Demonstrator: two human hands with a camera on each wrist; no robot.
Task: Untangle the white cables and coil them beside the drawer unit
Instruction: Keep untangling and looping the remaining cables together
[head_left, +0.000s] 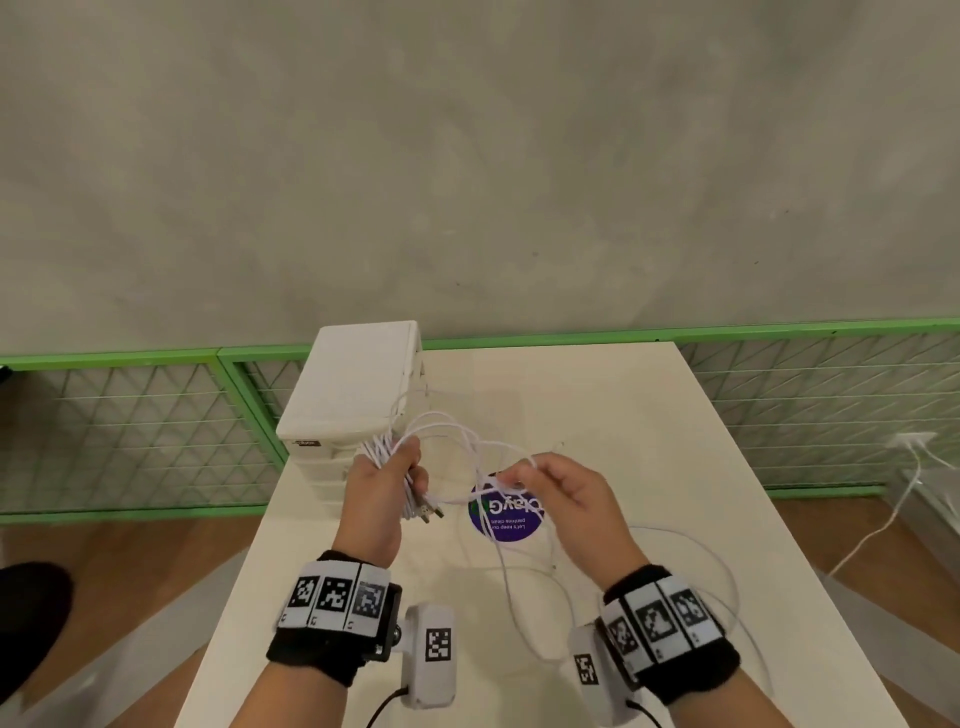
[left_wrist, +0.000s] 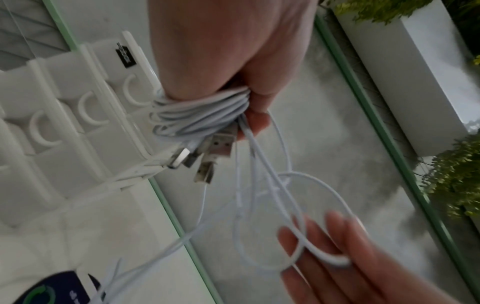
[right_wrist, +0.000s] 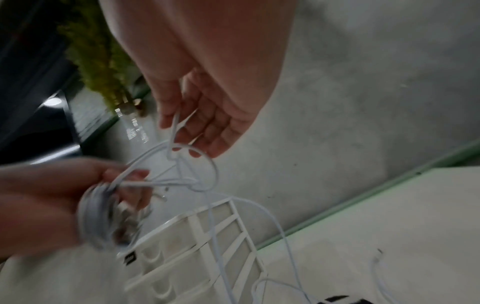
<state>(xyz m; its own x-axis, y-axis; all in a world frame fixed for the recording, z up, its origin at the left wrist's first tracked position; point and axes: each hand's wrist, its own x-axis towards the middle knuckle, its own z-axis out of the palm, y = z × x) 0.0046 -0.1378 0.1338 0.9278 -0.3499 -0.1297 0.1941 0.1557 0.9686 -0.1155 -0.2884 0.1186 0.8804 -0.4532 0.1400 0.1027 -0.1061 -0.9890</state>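
Thin white cables (head_left: 457, 441) loop tangled between both hands: left hand (head_left: 382, 483) grips a coiled bundle with plugs (left_wrist: 205, 156), right hand (head_left: 563, 491) pinches 1 strand.

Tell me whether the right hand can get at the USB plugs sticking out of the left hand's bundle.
Probably yes. The USB plugs jut out below the left hand, uncovered, close to the right hand. But its fingers are hooked in a cable loop, which it would likely have to drop first.

Coil under my fingers (left_wrist: 255, 125): partly covered by my left hand (head_left: 382, 491).
Sticker (head_left: 506, 519) print: too small to read.
Loose white cables (head_left: 717, 587): ends lost past the table's near edge.
Drawer unit (head_left: 353, 384) label: illegible.
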